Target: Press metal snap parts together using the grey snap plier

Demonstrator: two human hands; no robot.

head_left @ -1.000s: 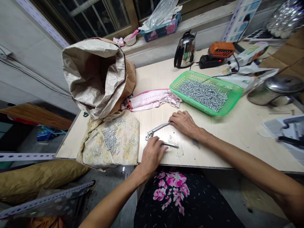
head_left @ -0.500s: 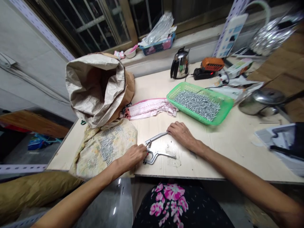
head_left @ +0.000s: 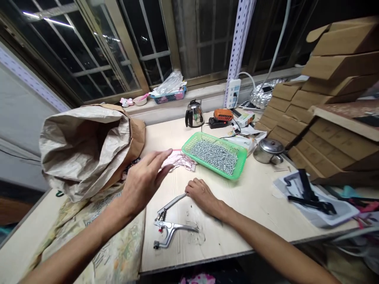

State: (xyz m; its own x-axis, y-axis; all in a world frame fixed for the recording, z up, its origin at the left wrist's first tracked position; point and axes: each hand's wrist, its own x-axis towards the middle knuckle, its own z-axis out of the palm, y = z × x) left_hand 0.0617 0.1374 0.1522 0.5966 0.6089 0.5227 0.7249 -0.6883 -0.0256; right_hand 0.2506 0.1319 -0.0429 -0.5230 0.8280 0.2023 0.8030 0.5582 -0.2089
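My left hand [head_left: 145, 181] is raised above the table's left part, in front of the paper sack. Its fingers are stretched and the thumb stands apart, with nothing visible between them. My right hand [head_left: 203, 196] rests on the table, fingers curled over the end of the upper handle of silver hand-press pliers [head_left: 174, 228]. These pliers lie on the wood with their handles spread, a spring and a red bit between the arms. A green plastic basket [head_left: 241, 167] full of small metal pins [head_left: 213, 154] stands beyond my right hand.
A large open paper sack [head_left: 79, 150] stands at the left, by a patterned cloth [head_left: 118, 252] with loose metal pins. Behind are a pink-white cloth [head_left: 180, 159], a kettle [head_left: 194, 113] and an orange battery [head_left: 223, 114]. Cardboard boxes [head_left: 334, 130] and a lidded metal pot [head_left: 268, 150] are right.
My left hand has left the pliers' jaw and risen up, its fingers now extended. My right hand stays on the handle end. The head view has tilted up and swung right.
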